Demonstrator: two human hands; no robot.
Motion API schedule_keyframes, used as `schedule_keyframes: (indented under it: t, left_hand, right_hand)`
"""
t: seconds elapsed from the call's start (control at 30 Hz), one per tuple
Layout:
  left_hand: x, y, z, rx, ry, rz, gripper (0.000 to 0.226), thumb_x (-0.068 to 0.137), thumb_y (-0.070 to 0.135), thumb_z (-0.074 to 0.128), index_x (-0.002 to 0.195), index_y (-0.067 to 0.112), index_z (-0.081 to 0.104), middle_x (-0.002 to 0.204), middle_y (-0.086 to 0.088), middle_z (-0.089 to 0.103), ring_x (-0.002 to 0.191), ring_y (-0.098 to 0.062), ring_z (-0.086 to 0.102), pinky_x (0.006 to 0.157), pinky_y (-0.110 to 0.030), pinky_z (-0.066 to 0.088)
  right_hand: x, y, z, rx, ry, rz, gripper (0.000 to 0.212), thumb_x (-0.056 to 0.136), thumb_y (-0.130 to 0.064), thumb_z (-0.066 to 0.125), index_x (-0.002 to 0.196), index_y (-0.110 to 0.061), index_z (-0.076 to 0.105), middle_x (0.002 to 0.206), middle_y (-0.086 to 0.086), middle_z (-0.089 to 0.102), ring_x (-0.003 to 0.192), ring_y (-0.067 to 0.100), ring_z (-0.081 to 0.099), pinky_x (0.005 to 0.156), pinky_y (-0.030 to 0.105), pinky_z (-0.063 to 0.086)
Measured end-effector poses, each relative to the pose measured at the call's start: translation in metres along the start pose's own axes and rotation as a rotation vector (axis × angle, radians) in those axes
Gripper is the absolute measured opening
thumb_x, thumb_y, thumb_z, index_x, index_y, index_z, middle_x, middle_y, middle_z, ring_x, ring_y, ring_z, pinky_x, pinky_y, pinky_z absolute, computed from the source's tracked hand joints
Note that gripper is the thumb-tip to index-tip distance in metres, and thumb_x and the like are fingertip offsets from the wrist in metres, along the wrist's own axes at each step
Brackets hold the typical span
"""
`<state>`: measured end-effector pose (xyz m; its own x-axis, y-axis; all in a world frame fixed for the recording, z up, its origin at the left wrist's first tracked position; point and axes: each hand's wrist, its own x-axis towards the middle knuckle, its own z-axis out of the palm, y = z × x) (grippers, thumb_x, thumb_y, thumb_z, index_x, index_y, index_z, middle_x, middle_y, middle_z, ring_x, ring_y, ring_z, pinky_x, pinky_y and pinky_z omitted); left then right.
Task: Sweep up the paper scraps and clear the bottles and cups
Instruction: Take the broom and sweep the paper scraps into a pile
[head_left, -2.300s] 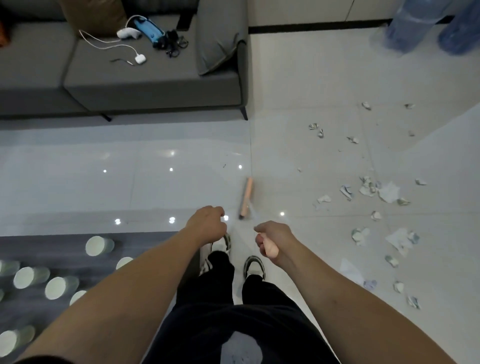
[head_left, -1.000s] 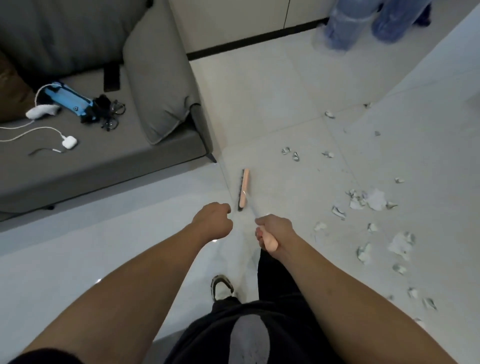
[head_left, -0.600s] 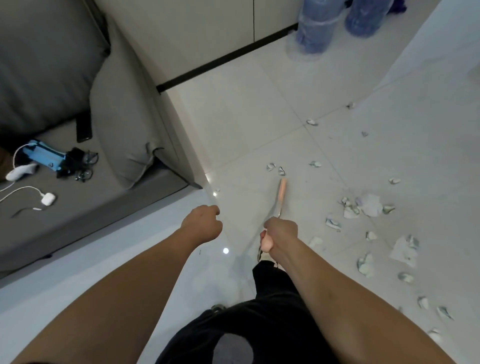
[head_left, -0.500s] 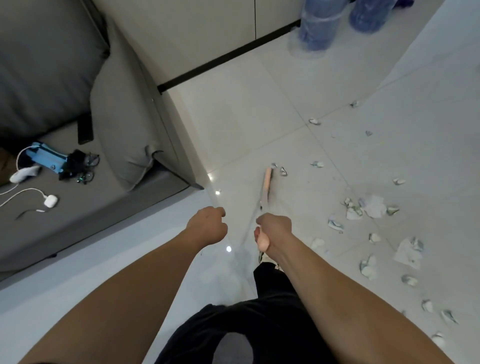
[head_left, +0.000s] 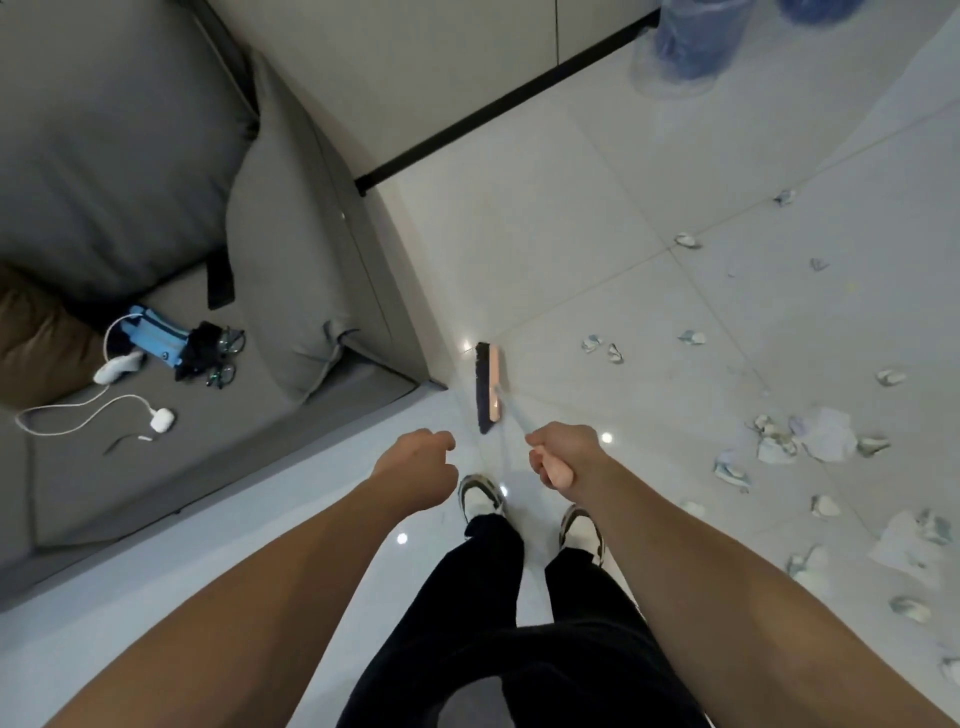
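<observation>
My right hand (head_left: 558, 454) grips the pink end of a broom handle. The thin handle runs forward and down to the pink broom head (head_left: 489, 387), whose dark bristles face left, on the tile near the sofa corner. My left hand (head_left: 421, 465) is a closed fist beside it, with nothing visible in it. Several torn paper scraps (head_left: 808, 441) lie scattered over the white floor to the right, the nearest small ones (head_left: 602, 348) just right of the broom head. No cups show in this view.
A grey sofa (head_left: 218, 405) fills the left, with a cushion, a blue device, cables and glasses on its seat. Large blue water bottles (head_left: 685, 47) stand at the top right by the wall. My two shoes (head_left: 483, 496) are on the tile below my hands.
The view has swung right, away from the dark table with cups. The broom head shifted from beside the small scraps back left toward the sofa corner. My feet now stand together.
</observation>
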<state>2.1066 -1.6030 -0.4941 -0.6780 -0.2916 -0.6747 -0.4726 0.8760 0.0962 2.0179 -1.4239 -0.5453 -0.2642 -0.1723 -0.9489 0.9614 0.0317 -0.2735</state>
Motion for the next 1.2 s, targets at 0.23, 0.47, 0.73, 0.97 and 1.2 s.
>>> schedule_keyframes:
  t: [0.23,0.47,0.73,0.97,1.2]
  left_hand:
    - [0.062,0.065,-0.039,0.049,-0.048,0.218,0.041,0.091,0.023,0.047,0.131,0.018,0.053,0.123,-0.006,0.053,0.117,-0.027,0.050,0.093,-0.035,0.044]
    - [0.142,0.132,-0.113,0.109,-0.042,0.471,0.038,0.089,0.028,0.047,0.124,0.017,0.057,0.124,-0.009,0.056,0.114,-0.027,0.052,0.087,-0.033,0.044]
    - [0.221,0.121,-0.191,0.194,-0.051,0.552,0.045,0.090,0.026,0.048,0.135,0.019,0.050,0.133,-0.007,0.052,0.120,-0.025,0.049,0.090,-0.032,0.042]
    - [0.274,0.120,-0.232,0.194,-0.073,0.550,0.046,0.089,0.024,0.047,0.134,0.018,0.051,0.134,-0.007,0.052,0.123,-0.025,0.047,0.094,-0.032,0.041]
    - [0.312,0.165,-0.276,0.212,-0.032,0.623,0.047,0.089,0.025,0.048,0.136,0.019,0.050,0.137,-0.008,0.050,0.125,-0.025,0.046,0.096,-0.032,0.040]
  right_hand:
    - [-0.008,-0.037,-0.035,0.224,0.153,-0.036,0.025,0.083,0.004,0.065,0.108,0.006,0.057,0.074,0.016,0.052,0.031,0.016,0.046,0.034,0.018,0.036]
    - [-0.013,-0.068,-0.010,0.508,0.302,-0.069,0.015,0.082,0.009,0.063,0.096,0.005,0.058,0.072,0.018,0.052,0.030,0.018,0.045,0.034,0.018,0.036]
    - [-0.004,-0.126,0.018,0.564,0.603,-0.108,0.010,0.080,0.003,0.055,0.070,0.002,0.055,0.044,0.009,0.054,0.042,0.022,0.049,0.049,0.028,0.040]
    - [0.003,-0.170,0.020,0.741,0.711,-0.191,0.005,0.083,0.005,0.054,0.079,0.004,0.055,0.060,0.015,0.056,0.035,0.019,0.050,0.042,0.026,0.042]
    - [0.010,-0.262,0.053,0.706,0.363,-0.261,0.019,0.082,0.000,0.069,0.096,0.005,0.056,0.062,0.011,0.049,0.035,0.017,0.044,0.033,0.020,0.034]
